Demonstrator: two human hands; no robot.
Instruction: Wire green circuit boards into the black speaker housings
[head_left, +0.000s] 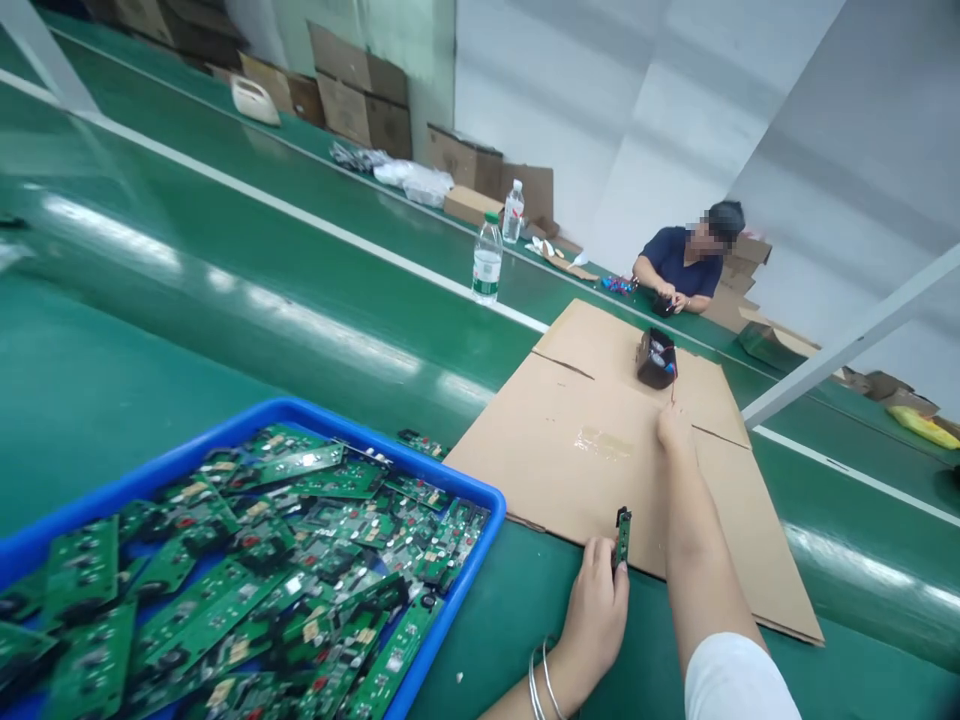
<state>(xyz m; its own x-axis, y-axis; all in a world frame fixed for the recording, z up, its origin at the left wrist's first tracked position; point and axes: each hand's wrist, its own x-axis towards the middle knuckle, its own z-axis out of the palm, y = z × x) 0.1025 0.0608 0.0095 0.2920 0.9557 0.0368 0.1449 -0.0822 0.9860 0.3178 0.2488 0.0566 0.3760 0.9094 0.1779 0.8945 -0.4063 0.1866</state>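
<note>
My left hand (598,603), with bangles at the wrist, pinches a small green circuit board (623,537) on edge at the near edge of a flattened cardboard sheet (525,440). Farther out, my right hand (674,426) reaches across the sheet, its fingers closed on a thin red wire (674,388). That wire runs up to a black open housing (656,360), which has round pale parts and a bit of blue inside. To my left stands a blue tray (491,500) heaped with green circuit boards (300,560).
Across the bench a person (686,260) handles a dark part. Two water bottles, one with a green cap (487,260), stand beyond the sheet. Cardboard boxes (364,100) and plastic bags (416,182) line the wall. A white post (855,340) slants up at the right.
</note>
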